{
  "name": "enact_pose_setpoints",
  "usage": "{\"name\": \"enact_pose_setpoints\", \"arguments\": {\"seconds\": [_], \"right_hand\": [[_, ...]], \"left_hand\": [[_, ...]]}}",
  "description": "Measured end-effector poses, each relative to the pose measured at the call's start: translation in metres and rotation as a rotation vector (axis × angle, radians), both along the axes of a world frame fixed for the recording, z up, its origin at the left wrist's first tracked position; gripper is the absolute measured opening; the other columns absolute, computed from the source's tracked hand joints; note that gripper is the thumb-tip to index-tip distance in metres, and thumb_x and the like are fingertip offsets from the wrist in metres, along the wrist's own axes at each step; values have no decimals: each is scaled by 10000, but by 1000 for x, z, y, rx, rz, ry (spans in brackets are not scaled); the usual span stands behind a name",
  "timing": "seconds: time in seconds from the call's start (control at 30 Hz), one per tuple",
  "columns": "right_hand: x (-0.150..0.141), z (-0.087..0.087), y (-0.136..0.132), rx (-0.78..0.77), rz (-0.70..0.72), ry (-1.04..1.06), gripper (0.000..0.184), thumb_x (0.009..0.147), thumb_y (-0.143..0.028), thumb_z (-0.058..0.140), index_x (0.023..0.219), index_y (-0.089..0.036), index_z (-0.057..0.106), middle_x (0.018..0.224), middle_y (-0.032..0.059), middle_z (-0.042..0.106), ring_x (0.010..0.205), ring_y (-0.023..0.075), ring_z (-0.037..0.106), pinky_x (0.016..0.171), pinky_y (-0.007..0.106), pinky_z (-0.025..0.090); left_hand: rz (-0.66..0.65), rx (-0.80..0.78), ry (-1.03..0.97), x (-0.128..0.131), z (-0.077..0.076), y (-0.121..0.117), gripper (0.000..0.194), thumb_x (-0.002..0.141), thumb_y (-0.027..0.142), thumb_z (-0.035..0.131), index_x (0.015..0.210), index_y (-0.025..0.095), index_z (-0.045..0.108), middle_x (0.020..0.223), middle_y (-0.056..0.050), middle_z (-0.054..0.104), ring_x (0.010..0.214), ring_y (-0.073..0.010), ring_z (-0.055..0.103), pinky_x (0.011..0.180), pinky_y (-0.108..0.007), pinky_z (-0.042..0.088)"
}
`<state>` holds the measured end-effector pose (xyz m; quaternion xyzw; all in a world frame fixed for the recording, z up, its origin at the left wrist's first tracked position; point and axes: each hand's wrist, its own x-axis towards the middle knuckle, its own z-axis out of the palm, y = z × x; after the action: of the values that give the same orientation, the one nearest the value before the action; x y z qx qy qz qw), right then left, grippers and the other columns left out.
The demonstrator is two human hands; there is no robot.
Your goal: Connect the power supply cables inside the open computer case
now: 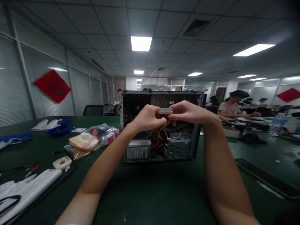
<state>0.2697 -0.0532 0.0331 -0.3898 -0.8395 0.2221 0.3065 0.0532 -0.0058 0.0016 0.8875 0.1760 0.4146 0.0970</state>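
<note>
In front of me an opened computer case lies on the green table, its inside facing me. My left hand and my right hand pinch a wide white power connector between them, one at each end. Red, yellow and other wires hang from the connector down into the case. Below my left hand sits the silver power supply with its label. A metal drive cage is at the lower right. The connector and hands hide part of the board behind.
Left on the table are plastic bags, a white square device, a white power strip and blue-white gloves. At right lie a dark mat and a clear bottle. A co-worker sits beyond.
</note>
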Motion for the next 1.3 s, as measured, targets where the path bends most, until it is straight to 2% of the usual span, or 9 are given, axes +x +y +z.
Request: {"name": "enact_pose_setpoints", "arguments": {"seconds": [0.13,0.23,0.33,0.5,0.73,0.8,0.93,1.03,1.3], "right_hand": [[3,0,2,-75,19,20,386,691,-484,924,854,-178,755,698,20,748,671,182,686,621,283,494],[5,0,5,-104,47,35,391,681,-470,934,856,-167,759,703,11,746,668,171,686,636,278,500],[7,-2,9,-120,67,42,380,697,-459,934,867,-165,764,711,6,748,663,162,685,638,272,501],[6,-3,10,-127,97,51,359,708,-442,941,851,-162,768,714,12,754,668,163,688,643,273,503],[1,-3,7,-144,123,45,380,712,-452,946,856,-158,751,761,20,770,692,150,705,666,258,532],[0,-3,6,-147,132,46,407,708,-477,945,859,-154,749,763,23,768,685,151,703,658,261,539],[-1,-3,4,-121,130,49,428,742,-530,916,846,-153,742,735,22,751,677,155,695,654,268,541],[-2,-2,3,-120,123,49,425,748,-531,912,850,-156,740,742,24,753,675,157,693,651,273,542],[1,-3,8,-131,106,43,423,707,-499,941,855,-152,750,752,27,759,694,166,700,677,284,538]], "left_hand": [[-71,-86,40,0,-1,6,226,764,311,666,760,92,721,653,-4,608,594,-98,491,513,-196,319],[-231,-243,77,-1,-2,15,256,787,306,683,893,84,755,781,-34,710,685,-119,594,614,-211,444],[-339,-336,103,-3,-2,22,298,806,333,736,977,90,764,865,-47,752,751,-128,645,686,-224,488],[-343,-356,140,-7,-2,21,285,803,343,781,943,96,754,803,-28,727,706,-122,626,648,-220,472],[-282,-284,165,-6,-1,18,146,791,241,655,829,106,694,732,4,650,644,-99,558,588,-201,432],[-285,-283,159,-6,-2,19,154,789,236,667,845,98,707,752,-8,678,666,-107,581,615,-206,459],[-397,-371,130,-8,-2,24,248,831,293,741,964,85,755,871,-51,764,753,-128,650,707,-225,516],[-443,-417,114,-9,-2,27,246,856,301,744,979,90,772,912,-60,787,789,-129,675,752,-229,526],[-375,-320,146,-10,-1,22,249,833,297,712,948,81,762,825,-40,745,720,-115,631,672,-215,484]]}}
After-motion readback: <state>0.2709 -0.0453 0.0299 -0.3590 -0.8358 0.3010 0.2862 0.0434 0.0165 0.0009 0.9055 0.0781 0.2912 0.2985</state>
